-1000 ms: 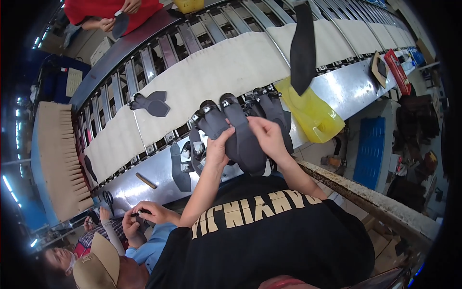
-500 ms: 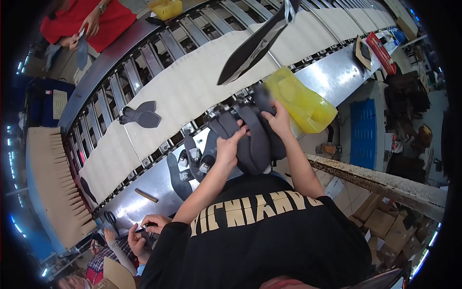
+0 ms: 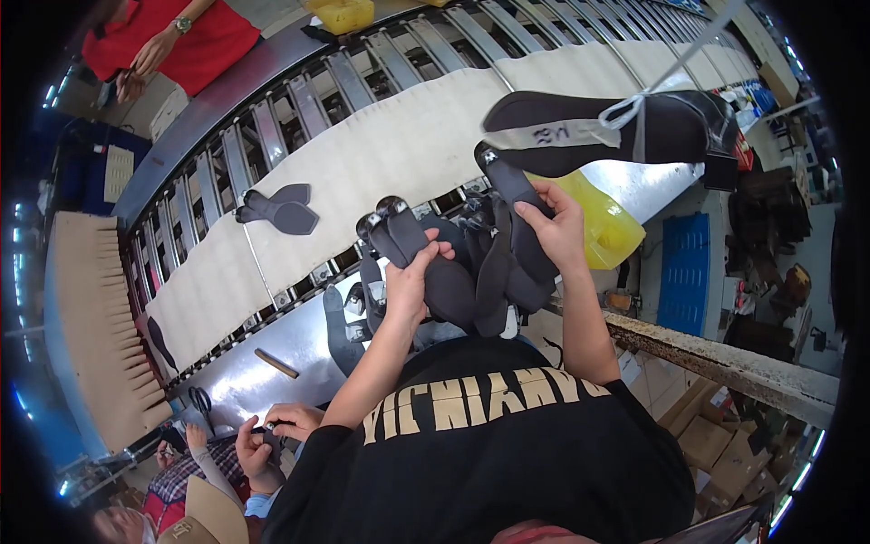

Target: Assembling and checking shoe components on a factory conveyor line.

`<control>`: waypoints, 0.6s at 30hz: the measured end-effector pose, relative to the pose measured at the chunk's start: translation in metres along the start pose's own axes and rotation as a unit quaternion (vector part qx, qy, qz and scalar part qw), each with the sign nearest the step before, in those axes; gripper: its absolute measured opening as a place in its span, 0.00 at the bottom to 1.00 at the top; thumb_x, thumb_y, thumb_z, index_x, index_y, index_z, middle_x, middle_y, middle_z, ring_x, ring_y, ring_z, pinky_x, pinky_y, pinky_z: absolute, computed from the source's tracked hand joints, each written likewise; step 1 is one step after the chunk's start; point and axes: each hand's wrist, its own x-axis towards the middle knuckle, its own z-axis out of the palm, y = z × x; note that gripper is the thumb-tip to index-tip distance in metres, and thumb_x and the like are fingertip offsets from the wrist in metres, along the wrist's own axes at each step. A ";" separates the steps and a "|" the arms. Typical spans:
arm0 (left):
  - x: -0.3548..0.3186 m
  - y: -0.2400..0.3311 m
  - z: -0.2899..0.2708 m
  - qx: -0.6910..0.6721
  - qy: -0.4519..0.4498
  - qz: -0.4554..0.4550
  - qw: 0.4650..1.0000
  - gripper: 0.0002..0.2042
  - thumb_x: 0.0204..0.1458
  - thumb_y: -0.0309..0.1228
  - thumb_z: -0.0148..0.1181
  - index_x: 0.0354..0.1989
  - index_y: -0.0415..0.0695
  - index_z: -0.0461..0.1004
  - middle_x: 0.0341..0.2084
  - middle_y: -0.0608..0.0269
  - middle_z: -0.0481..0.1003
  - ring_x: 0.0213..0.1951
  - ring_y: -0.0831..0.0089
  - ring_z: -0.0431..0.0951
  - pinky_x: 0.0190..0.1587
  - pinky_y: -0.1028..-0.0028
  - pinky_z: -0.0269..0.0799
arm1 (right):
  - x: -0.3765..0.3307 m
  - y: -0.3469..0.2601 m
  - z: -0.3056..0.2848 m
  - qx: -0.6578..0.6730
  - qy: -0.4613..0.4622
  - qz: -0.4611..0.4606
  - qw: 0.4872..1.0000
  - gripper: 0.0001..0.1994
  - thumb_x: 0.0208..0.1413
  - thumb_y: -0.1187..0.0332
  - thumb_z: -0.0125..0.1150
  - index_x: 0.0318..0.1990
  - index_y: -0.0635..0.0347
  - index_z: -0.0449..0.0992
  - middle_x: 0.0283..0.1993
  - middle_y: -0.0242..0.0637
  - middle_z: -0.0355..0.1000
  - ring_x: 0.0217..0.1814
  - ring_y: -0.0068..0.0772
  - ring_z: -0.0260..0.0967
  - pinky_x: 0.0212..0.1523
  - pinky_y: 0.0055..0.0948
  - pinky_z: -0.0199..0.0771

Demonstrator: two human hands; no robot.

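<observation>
My left hand (image 3: pixel 410 283) is closed on a pair of dark grey shoe soles (image 3: pixel 395 234) with shiny black ends, held upright over a pile. My right hand (image 3: pixel 556 225) grips another dark shoe sole (image 3: pixel 513 181), its thumb on the near face. Between the hands, more dark soles (image 3: pixel 494 286) lie heaped against my front. Above my right hand hangs a large dark sole (image 3: pixel 671 127), with a pale marked strip and a white string tied around it. Left of my left hand, several loose soles (image 3: pixel 343 331) rest on the metal table.
A pale conveyor belt (image 3: pixel 362 136) on rollers runs behind the table, carrying a pair of soles (image 3: pixel 283 210). Yellow plastic (image 3: pixel 609 222) lies right of my right hand. Scissors (image 3: pixel 201 403) and a brown stick (image 3: pixel 275 363) lie left. Co-workers' hands (image 3: pixel 272 435) work nearby; a rusty beam (image 3: pixel 716 354) stands right.
My hands have drawn apart: the left moved left with two soles, the right moved right and lifted one. The hanging sole has swung from a slant to nearly level, farther right.
</observation>
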 end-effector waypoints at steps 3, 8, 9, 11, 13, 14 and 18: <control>0.002 0.014 -0.001 -0.006 -0.030 0.004 1.000 0.14 0.53 0.25 0.57 0.48 0.33 0.71 0.33 0.53 0.78 0.36 0.67 0.79 0.39 0.71 0.77 | -0.009 -0.017 0.015 0.092 -0.038 0.062 0.993 0.13 0.48 0.79 0.64 0.43 0.68 0.75 0.34 0.32 0.76 0.34 0.17 0.71 0.37 0.17 0.70; 0.008 0.016 -0.009 -0.004 -0.033 -0.023 0.999 0.14 0.53 0.25 0.57 0.47 0.33 0.72 0.33 0.53 0.78 0.34 0.66 0.80 0.38 0.71 0.77 | -0.017 -0.013 0.028 0.129 -0.073 0.108 0.983 0.13 0.49 0.80 0.64 0.44 0.68 0.74 0.34 0.32 0.76 0.35 0.16 0.71 0.37 0.17 0.70; 0.010 0.013 -0.012 0.003 -0.026 -0.022 0.999 0.13 0.53 0.25 0.57 0.46 0.33 0.72 0.32 0.53 0.78 0.34 0.67 0.80 0.38 0.71 0.77 | -0.019 -0.010 0.028 0.133 -0.077 0.112 0.982 0.13 0.49 0.79 0.64 0.44 0.68 0.74 0.35 0.31 0.76 0.35 0.16 0.71 0.38 0.17 0.70; 0.015 0.009 -0.022 0.011 -0.020 -0.025 0.999 0.13 0.53 0.25 0.56 0.46 0.33 0.72 0.32 0.53 0.78 0.34 0.67 0.80 0.37 0.71 0.77 | -0.023 0.001 0.030 0.114 -0.085 0.109 0.984 0.13 0.49 0.79 0.64 0.44 0.68 0.74 0.35 0.31 0.76 0.36 0.17 0.71 0.38 0.17 0.70; 0.021 0.005 -0.036 0.054 0.021 0.008 0.998 0.13 0.53 0.25 0.56 0.45 0.33 0.72 0.32 0.53 0.78 0.34 0.67 0.80 0.37 0.71 0.77 | -0.032 0.034 0.028 0.043 -0.095 0.107 0.989 0.13 0.50 0.75 0.64 0.45 0.65 0.75 0.35 0.31 0.75 0.36 0.17 0.70 0.38 0.20 0.70; 0.023 0.006 -0.041 0.059 0.018 0.016 0.998 0.14 0.53 0.27 0.54 0.46 0.33 0.72 0.32 0.52 0.78 0.34 0.67 0.80 0.36 0.70 0.77 | -0.041 0.055 0.028 -0.072 -0.075 0.056 0.993 0.11 0.50 0.72 0.65 0.42 0.63 0.77 0.33 0.33 0.74 0.35 0.20 0.71 0.37 0.22 0.70; 0.022 0.014 -0.056 -0.003 0.010 -0.034 0.999 0.18 0.55 0.32 0.49 0.50 0.30 0.69 0.33 0.49 0.78 0.35 0.64 0.80 0.37 0.68 0.78 | -0.051 0.050 0.024 -0.122 -0.023 -0.082 0.989 0.06 0.52 0.70 0.61 0.36 0.62 0.80 0.35 0.37 0.72 0.33 0.28 0.70 0.35 0.23 0.69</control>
